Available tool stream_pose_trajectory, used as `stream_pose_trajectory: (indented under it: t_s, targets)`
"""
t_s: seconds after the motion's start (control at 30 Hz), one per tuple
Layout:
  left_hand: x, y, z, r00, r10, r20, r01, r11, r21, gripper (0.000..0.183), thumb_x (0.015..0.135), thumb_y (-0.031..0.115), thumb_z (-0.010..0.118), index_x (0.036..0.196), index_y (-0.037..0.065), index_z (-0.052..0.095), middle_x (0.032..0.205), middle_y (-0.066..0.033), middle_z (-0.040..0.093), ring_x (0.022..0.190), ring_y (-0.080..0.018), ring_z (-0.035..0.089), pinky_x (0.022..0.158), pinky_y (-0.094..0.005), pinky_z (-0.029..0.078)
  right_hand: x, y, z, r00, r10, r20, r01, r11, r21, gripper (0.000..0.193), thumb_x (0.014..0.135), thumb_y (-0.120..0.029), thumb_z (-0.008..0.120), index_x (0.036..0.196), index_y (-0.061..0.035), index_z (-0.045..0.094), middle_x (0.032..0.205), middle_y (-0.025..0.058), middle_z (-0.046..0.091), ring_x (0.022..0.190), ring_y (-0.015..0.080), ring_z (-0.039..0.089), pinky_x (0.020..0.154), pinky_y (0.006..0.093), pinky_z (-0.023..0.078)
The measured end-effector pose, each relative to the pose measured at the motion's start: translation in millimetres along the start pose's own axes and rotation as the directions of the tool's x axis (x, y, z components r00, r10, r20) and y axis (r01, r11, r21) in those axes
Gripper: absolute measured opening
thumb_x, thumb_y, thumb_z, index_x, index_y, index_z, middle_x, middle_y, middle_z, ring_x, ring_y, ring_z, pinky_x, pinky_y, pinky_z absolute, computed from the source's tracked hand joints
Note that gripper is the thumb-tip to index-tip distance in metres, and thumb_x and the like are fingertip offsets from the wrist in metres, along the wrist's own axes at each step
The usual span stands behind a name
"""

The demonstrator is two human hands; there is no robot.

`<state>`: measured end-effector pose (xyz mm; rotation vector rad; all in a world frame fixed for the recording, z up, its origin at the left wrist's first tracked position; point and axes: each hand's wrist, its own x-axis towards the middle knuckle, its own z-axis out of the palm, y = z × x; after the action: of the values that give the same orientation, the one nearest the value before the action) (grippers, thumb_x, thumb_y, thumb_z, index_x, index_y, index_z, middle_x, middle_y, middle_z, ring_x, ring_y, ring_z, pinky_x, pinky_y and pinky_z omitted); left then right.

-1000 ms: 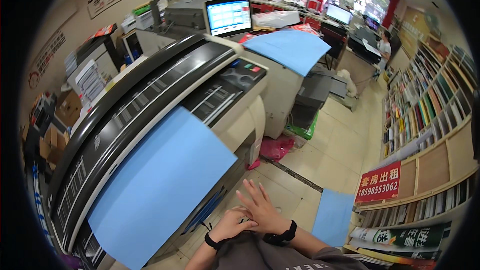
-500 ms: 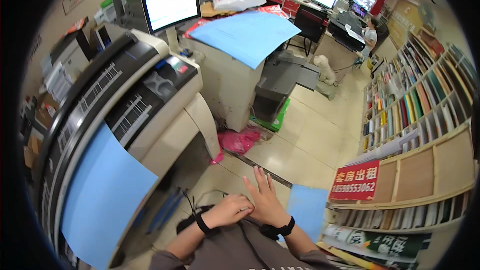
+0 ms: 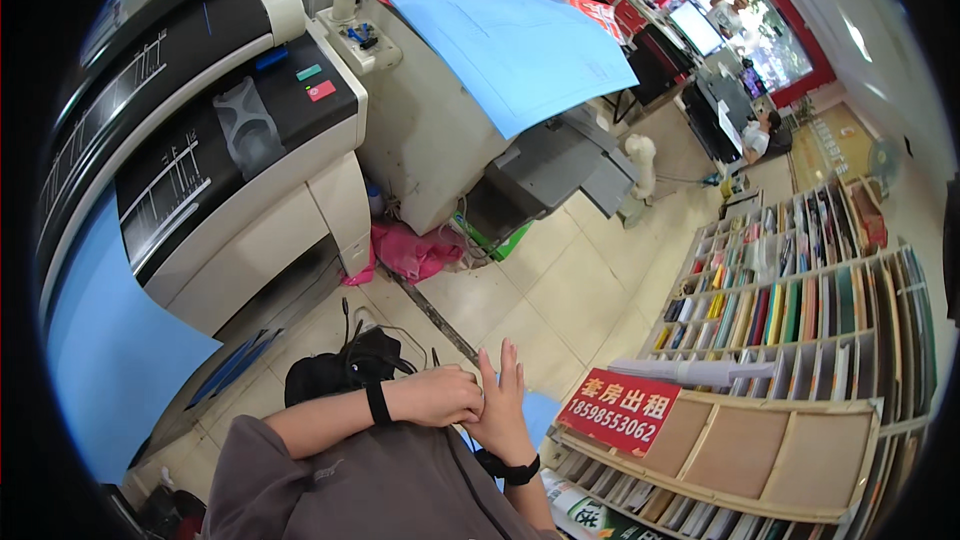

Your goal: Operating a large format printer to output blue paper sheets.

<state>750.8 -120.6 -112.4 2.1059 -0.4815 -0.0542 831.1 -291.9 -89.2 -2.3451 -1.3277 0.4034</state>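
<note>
In front of my torso my two hands meet. My left hand (image 3: 435,397) is closed, its curled fingers pressed on the thumb side of my right hand (image 3: 505,412). The right fingers stretch upward, apart, with nothing in them. A black band (image 3: 377,403) circles my left wrist, and another black band (image 3: 507,468) sits on the right. Below the left forearm's far side lies a black bag (image 3: 315,377) with thin cords. A blue sheet (image 3: 120,340) hangs from the large-format printer (image 3: 265,220) to my left, away from both hands.
Another blue sheet (image 3: 520,45) covers a pale cabinet (image 3: 415,135) ahead. Pink plastic (image 3: 410,250) lies at its foot. Shelves of folders (image 3: 790,310) and a red sign (image 3: 618,410) stand to the right. A white dog-like figure (image 3: 640,165) and a seated person (image 3: 758,135) are farther off.
The whole view has turned and tilted, with the printer shifting left and the shelves leaning. My hands stay together, the left still against the right, whose fingers now look closer together.
</note>
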Motion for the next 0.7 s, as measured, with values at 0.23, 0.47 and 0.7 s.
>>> stream_pose_trajectory:
  t_s: [0.23,0.47,0.7]
  targets:
    - [18.0,-52.9,-70.5,0.974,0.009,-0.225,-0.004,1.000,0.023,0.013,0.088,0.021,0.069,0.093,0.009,0.069,0.094,-0.0066,0.068,0.098,-0.0273,0.063,0.089,-0.0426,0.047,120.0,12.1,-24.6,0.979,-0.181,0.094,0.180,0.984,0.012,0.101,0.073,-0.021,0.082,0.159,-0.0093,0.030,0.166,0.0298,0.013,0.154,0.0492,0.015,0.120,0.0635,0.018]
    - [14.1,-65.2,-100.1,0.814,-0.135,-0.565,0.158,0.987,-0.008,0.007,0.085,0.015,0.066,0.086,0.009,0.066,0.085,-0.0065,0.066,0.088,-0.0279,0.063,0.084,-0.0418,0.049,207.7,17.9,-38.9,0.890,-0.402,0.215,0.409,0.913,0.012,0.099,0.073,-0.018,0.084,0.158,-0.0092,0.033,0.165,0.0287,0.015,0.153,0.0484,0.017,0.120,0.0632,0.021]
    - [15.7,-55.2,-91.2,0.497,-0.271,-0.824,0.297,0.946,-0.132,0.007,0.084,0.011,0.063,0.089,0.006,0.060,0.085,-0.0099,0.062,0.084,-0.0328,0.061,0.080,-0.0420,0.048,344.7,68.0,-92.7,0.753,-0.616,-0.231,0.611,0.785,-0.098,0.054,0.079,-0.008,0.082,0.129,-0.0063,0.065,0.152,0.0183,0.049,0.144,0.0448,0.040,0.116,0.0525,0.036]
